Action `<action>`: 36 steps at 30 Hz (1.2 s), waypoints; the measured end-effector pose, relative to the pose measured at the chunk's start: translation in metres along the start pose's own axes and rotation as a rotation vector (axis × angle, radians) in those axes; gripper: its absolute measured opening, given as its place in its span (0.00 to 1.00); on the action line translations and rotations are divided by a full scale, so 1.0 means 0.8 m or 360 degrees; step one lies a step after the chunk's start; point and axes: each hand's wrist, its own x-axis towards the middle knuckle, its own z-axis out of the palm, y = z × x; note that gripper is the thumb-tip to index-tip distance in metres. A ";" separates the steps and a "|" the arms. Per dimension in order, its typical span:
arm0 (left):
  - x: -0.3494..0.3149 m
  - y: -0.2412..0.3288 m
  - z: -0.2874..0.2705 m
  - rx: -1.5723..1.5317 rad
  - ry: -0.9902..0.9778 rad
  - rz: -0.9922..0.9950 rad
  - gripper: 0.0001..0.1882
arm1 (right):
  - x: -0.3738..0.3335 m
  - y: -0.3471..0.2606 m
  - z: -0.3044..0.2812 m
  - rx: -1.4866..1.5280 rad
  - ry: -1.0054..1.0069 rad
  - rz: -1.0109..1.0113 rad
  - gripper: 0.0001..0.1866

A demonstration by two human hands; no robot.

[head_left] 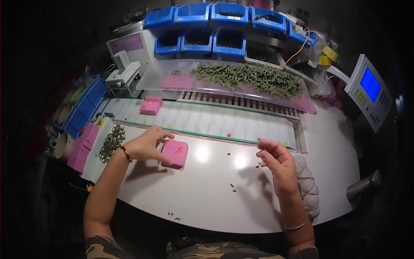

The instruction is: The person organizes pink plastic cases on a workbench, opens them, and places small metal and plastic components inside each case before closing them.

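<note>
A pink block with a red mark on its top lies on the white worktable. My left hand curves around its left side, thumb and fingers apart, the fingertips close to its left corners; I cannot tell whether they touch it. To the right, my right hand is raised over the table. Its thumb and fingers draw together in a pinch, and whatever lies between them, if anything, is too small to make out. Small dark green bits are scattered on the table between my hands and near its front edge.
Behind the table runs a white conveyor carrying another pink block. Beyond it, a clear sheet bears a heap of green pieces. Green rings lie at left. Blue bins line the back; a control panel stands right.
</note>
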 end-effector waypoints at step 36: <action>0.001 0.136 0.183 -0.0608 0.0132 0.0793 0.18 | -0.067 0.014 0.021 -0.1914 -0.0316 -0.1379 0.10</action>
